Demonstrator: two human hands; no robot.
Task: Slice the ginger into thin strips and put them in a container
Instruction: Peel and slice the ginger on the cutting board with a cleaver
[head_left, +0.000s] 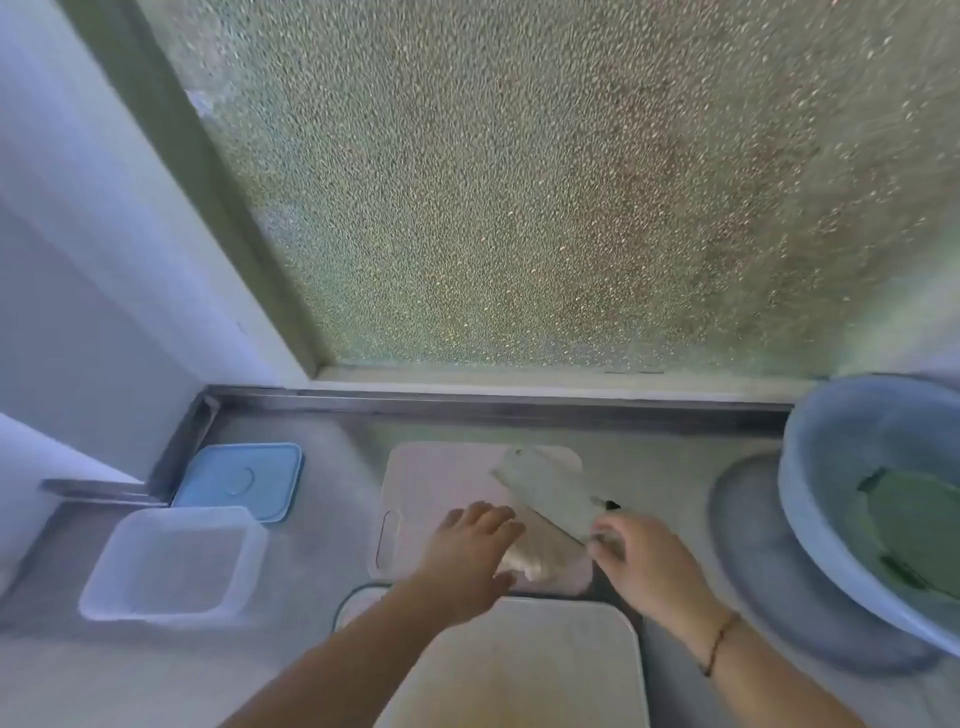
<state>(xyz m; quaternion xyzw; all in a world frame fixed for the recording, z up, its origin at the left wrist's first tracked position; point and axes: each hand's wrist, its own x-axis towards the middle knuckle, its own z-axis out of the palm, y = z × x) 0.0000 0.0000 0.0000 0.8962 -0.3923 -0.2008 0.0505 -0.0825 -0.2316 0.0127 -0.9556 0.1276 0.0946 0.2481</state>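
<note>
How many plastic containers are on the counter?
2. One clear container sits left of the cutting board, beside its blue lid. One white container sits nearest the camera. Others may be out of view.

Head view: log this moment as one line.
left hand flat on ginger | right hand grips cleaver | on board | tub open, left

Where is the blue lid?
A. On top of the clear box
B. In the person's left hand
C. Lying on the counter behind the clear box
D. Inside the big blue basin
C: the blue lid lies flat on the counter, just behind the open clear box, near the back corner.
</note>
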